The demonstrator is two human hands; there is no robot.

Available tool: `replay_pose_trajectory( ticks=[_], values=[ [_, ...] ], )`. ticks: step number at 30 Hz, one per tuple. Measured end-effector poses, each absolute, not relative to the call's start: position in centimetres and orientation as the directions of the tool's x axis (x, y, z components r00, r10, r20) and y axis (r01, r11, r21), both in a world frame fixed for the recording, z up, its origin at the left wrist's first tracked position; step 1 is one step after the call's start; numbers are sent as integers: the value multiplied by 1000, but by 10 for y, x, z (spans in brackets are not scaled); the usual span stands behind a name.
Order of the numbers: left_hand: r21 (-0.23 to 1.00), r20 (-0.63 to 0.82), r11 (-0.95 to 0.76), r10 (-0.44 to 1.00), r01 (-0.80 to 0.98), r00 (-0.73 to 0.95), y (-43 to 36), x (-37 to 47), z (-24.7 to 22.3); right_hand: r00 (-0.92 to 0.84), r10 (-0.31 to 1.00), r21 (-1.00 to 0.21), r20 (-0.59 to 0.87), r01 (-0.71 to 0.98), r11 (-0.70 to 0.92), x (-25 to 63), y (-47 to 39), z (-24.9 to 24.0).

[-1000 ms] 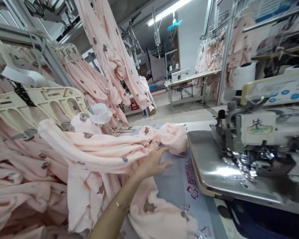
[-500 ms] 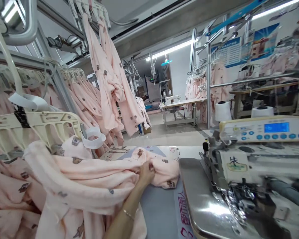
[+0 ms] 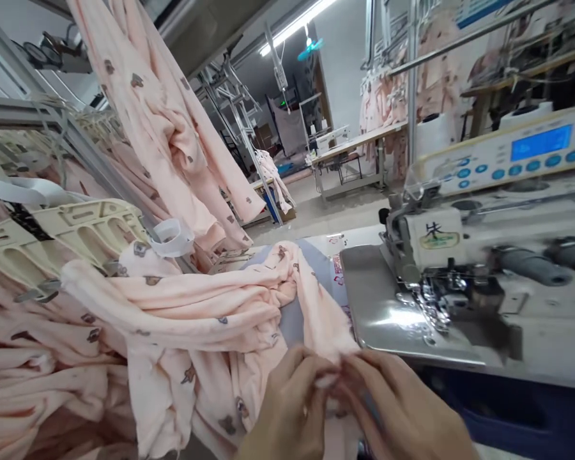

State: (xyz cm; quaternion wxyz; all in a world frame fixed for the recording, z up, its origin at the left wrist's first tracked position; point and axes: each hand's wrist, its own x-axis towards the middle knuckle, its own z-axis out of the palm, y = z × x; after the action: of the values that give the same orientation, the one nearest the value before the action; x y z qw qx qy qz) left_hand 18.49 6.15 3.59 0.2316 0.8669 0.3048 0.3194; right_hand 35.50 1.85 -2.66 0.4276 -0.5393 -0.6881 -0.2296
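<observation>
Both hands meet low in the middle of the view. The left hand (image 3: pixel 292 409) and the right hand (image 3: pixel 402 415) have their fingers curled shut, pinching the edge of a pink garment (image 3: pixel 211 313) between the fingertips. The garment, printed with small brown figures, trails from the hands up and leftward across the counter (image 3: pixel 294 319) and drapes over a heap of like pieces at the left. Just right of the hands sits the sewing machine (image 3: pixel 441 268), its steel plate (image 3: pixel 378 306) touching the cloth's fold. More pink garments hang from an overhead rail (image 3: pixel 172 128) behind.
</observation>
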Motion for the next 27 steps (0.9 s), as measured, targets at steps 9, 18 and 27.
replay_pose_trajectory(
  ticks=[9, 18, 27],
  values=[
    [588, 398, -602, 797, 541, 454, 68, 159, 11, -85, 491, -129, 867, 914, 385, 361, 26, -3],
    [533, 514, -680, 733, 504, 445, 52, 186, 47, 71, 719, -617, 691, 577, 536, 397, 21, 46],
    [463, 403, -806, 562, 369, 722, 81, 259, 93, 274, 555, -473, 785, 844, 252, 394, -4, -2]
  ],
)
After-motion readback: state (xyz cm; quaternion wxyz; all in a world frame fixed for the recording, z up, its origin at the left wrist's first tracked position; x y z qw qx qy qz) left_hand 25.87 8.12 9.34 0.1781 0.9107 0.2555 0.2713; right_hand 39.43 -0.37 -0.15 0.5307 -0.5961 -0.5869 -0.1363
